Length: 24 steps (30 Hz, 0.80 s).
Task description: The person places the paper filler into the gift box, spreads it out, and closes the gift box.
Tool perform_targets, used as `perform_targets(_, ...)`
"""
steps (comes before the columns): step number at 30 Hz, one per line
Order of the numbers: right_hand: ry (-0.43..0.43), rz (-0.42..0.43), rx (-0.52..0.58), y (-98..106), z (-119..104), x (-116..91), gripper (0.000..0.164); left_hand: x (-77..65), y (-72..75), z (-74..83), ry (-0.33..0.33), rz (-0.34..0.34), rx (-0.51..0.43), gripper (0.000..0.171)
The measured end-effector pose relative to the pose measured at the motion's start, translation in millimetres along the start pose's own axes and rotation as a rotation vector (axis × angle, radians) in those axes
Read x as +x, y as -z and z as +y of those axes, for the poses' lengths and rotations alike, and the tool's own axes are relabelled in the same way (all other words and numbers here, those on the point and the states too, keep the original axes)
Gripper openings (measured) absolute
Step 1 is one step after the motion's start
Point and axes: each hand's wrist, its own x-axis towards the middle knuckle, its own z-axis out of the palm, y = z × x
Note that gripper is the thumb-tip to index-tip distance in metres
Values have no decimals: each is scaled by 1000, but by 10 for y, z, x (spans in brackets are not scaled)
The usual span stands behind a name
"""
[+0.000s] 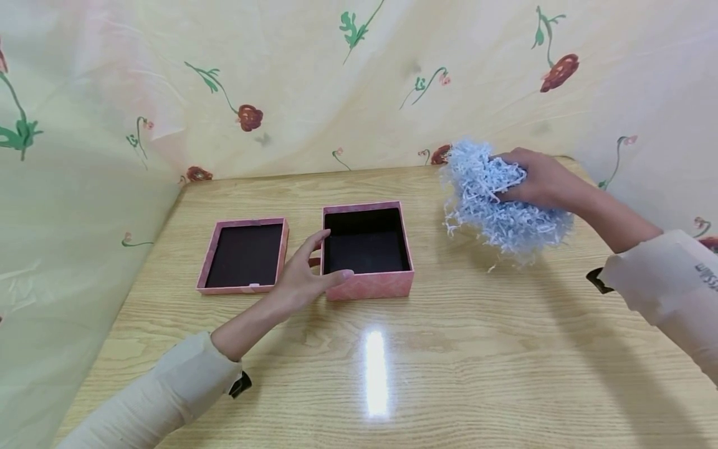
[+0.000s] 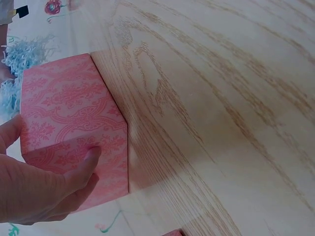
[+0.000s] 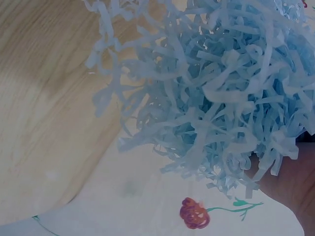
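A pink patterned box [image 1: 368, 285] with a black inside stands uncovered on the wooden table. My left hand [image 1: 300, 274] holds it at the near left corner, the thumb over the front rim and the fingers along the left side. Those fingers press on the patterned side in the left wrist view, where the box [image 2: 74, 108] fills the left part. At the right, my right hand [image 1: 535, 178] grips a big loose bundle of pale blue shredded paper [image 1: 488, 193] above the table. Strands of shredded paper [image 3: 211, 93] hide most of that hand in the right wrist view.
The box's shallow pink lid [image 1: 282, 249] lies to the left of the box, its black inside facing up. Flower-patterned sheeting [image 1: 303, 106] hangs behind the table [image 1: 460, 362] and along both sides. A light reflects on the tabletop in front of the box.
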Motion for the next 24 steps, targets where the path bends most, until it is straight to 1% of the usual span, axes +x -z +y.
perform_targets(5,80,70,-4,42,-124,43,66,-3,0,7,1,-4,-9,87)
perform_targets(8,104,89,-6,75,-201,75,65,-2,0,7,0,-5,-12,87)
perform_targets(14,127,71,-7,90,-385,145,67,1,0,-4,2,-5,-21,87)
perform_targets(24,219,45,26,-67,-746,257,66,5,-2,7,-1,-10,-17,87)
